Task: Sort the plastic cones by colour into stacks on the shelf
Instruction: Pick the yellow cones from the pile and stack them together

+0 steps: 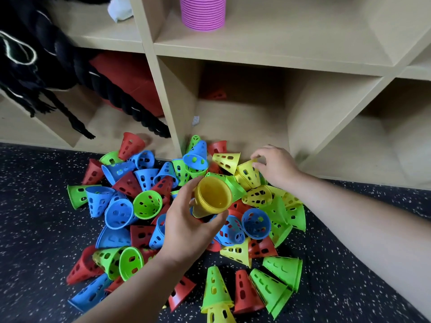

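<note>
The head view looks down on a pile of cones (119,213) on a dark speckled floor (35,206), filling the middle and lower part of the frame at the foot of a pale wooden shelf (233,54).

The left hand (186,227) is at the centre of the frame, above the pile. Its fingers and thumb are curled round a yellow stack (212,199) of a few nested cones. The wide mouth of the stack faces up toward the camera, with the thumb on the lower right side and the fingers on the left. This stack looks smooth and deeper yellow inside.

The right hand (272,166) is right of centre, close to the shelf's bottom edge. Its fingertips are bent down and pinch the rim of a yellow cone (249,173) that lies tilted on top of the pile, among other pale yellow ones.

The loose cones are red, blue, green and yellow, each with oval holes in its wall. They lie on their sides, mouths pointing every way, some nested in pairs.

At the top centre, a pink stack (203,12) stands upright in an upper compartment. A red cone (215,94) sits at the back of the compartment below it. In the upper left, a thick black rope (58,54) hangs across the compartments over a red cushion (130,82).
</note>
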{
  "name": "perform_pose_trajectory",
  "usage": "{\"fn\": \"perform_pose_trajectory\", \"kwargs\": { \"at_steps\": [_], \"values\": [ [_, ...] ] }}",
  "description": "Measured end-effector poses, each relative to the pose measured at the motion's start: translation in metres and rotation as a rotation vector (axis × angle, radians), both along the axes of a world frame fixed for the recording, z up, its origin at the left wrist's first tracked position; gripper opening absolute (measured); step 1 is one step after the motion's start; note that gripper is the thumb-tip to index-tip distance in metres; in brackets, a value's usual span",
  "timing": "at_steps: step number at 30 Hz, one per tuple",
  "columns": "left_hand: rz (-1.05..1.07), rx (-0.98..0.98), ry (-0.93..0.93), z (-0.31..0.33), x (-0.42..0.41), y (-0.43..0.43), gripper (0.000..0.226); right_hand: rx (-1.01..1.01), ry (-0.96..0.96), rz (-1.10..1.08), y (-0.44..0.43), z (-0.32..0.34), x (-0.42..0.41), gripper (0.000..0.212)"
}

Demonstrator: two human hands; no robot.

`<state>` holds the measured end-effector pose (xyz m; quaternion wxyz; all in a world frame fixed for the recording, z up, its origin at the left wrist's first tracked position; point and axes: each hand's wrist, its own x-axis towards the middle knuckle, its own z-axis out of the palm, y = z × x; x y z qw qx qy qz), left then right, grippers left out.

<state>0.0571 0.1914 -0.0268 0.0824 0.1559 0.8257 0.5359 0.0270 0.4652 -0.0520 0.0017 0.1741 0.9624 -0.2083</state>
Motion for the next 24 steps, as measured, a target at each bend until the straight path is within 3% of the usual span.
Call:
{"fn": "perform_pose_trajectory", "kwargs": {
  "at_steps": [6,11,14,19,22,24],
  "values": [
    [0.029,0.019,-0.100,-0.006,-0.004,0.011,0.084,-0.065,0.128,-0.035,0.004,-0.001,0.040,0.008],
    [0.039,0.034,-0.120,-0.007,-0.006,0.022,0.074,-0.258,0.575,-0.213,-0.025,0.053,0.077,0.005],
    [0.036,0.026,-0.099,-0.005,-0.006,0.027,0.072,-0.350,0.703,-0.195,-0.055,0.089,0.094,0.006],
    [0.044,0.073,-0.061,0.001,-0.003,0.035,0.072,-0.488,0.529,0.131,-0.083,0.084,0.101,0.023],
    [0.066,0.071,-0.037,0.003,-0.004,0.032,0.071,-0.473,0.523,-0.029,-0.066,0.065,0.097,0.021],
    [0.067,0.061,-0.040,0.003,-0.005,0.027,0.070,-0.342,0.315,-0.243,-0.043,0.045,0.091,0.015]
  ]
}}
